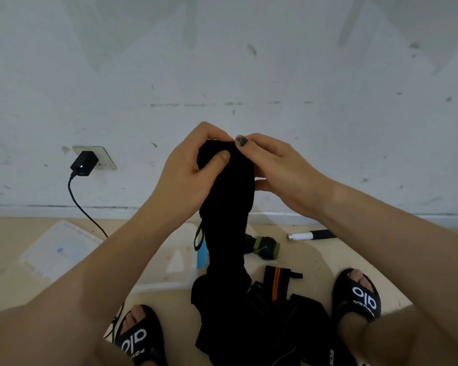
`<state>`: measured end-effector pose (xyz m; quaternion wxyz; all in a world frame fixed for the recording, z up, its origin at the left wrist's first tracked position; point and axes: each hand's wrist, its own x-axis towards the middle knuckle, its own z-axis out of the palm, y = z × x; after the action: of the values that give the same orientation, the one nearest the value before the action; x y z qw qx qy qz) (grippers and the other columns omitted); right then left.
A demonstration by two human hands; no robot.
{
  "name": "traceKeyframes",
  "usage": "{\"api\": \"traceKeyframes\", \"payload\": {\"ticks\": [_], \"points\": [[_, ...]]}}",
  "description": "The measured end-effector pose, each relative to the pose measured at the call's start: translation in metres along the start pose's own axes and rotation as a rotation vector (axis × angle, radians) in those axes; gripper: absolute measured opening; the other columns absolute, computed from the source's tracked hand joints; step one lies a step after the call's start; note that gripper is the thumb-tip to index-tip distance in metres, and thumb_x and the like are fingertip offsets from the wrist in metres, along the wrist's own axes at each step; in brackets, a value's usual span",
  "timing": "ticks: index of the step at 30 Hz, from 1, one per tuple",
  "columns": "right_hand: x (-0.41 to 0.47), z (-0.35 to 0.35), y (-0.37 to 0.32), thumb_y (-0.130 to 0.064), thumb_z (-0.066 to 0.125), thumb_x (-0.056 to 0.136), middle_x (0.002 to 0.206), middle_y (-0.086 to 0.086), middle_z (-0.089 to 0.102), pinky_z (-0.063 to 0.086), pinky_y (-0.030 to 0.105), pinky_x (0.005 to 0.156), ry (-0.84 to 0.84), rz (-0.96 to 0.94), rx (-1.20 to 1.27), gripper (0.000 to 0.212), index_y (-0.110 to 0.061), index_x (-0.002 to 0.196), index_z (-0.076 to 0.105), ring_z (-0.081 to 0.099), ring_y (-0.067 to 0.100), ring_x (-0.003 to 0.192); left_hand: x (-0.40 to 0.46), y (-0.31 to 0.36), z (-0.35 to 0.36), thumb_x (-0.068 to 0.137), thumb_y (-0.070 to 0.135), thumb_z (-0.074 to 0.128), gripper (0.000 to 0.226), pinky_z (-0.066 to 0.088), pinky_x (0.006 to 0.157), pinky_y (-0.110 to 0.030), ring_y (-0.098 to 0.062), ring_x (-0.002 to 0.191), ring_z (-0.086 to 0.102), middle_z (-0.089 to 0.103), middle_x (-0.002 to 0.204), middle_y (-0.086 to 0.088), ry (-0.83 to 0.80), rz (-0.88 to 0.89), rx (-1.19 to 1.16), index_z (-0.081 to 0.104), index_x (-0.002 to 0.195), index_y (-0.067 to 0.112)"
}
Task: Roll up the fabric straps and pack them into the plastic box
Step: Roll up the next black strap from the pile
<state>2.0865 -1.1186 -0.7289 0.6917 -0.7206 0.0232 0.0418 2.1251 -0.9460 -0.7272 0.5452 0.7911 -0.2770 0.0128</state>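
Observation:
A long black fabric strap (229,207) hangs from both hands at chest height and trails down to the floor. My left hand (188,170) grips its upper end with the thumb laid across the fabric. My right hand (278,167) pinches the same end from the right. On the floor between my feet lies a pile of black straps (270,320), one with an orange stripe (276,283). A rolled green-edged strap (266,247) lies behind the pile. The clear plastic box (167,276) stands on the floor left of the hanging strap, partly hidden by my left forearm.
The box's clear lid (58,249) lies flat at the left. A black charger (83,159) sits in a wall socket and its cable runs down to the floor. A black and white marker (311,235) lies near the wall. My sandalled feet (140,336) flank the pile.

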Motion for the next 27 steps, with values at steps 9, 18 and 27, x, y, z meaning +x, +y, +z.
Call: {"api": "traceKeyframes", "payload": {"ticks": [9,18,27], "points": [[-0.001,-0.005,-0.004,-0.021,0.060,0.102,0.096,0.003,0.066,0.054,0.027,0.077,-0.044,0.057,0.180,0.019,-0.014,0.117,0.069,0.066,0.015,0.088,0.001,0.000,0.000,0.100,0.003,0.059,0.016,0.054,0.081,-0.022,-0.008,0.092,0.066,0.070,0.094,0.005,0.004,-0.022,-0.075,0.065,0.103,0.017],[0.001,-0.011,-0.004,-0.007,0.062,0.098,0.095,0.001,0.070,0.055,0.027,0.075,-0.051,0.029,0.210,0.016,-0.018,0.106,0.069,0.067,0.015,0.087,0.003,-0.003,-0.005,0.094,0.014,0.063,0.016,0.054,0.093,-0.033,-0.017,0.106,0.068,0.072,0.107,-0.001,-0.055,-0.176,-0.272,0.070,0.101,0.026],[0.001,-0.012,-0.004,-0.002,0.062,0.097,0.104,0.013,0.068,0.055,0.023,0.075,-0.030,-0.038,0.124,0.019,-0.015,0.109,0.070,0.069,0.016,0.089,0.000,-0.006,-0.005,0.105,0.020,0.055,0.011,0.050,0.078,-0.035,-0.013,0.082,0.062,0.065,0.088,-0.003,-0.056,-0.255,-0.236,0.063,0.113,0.018]]}}
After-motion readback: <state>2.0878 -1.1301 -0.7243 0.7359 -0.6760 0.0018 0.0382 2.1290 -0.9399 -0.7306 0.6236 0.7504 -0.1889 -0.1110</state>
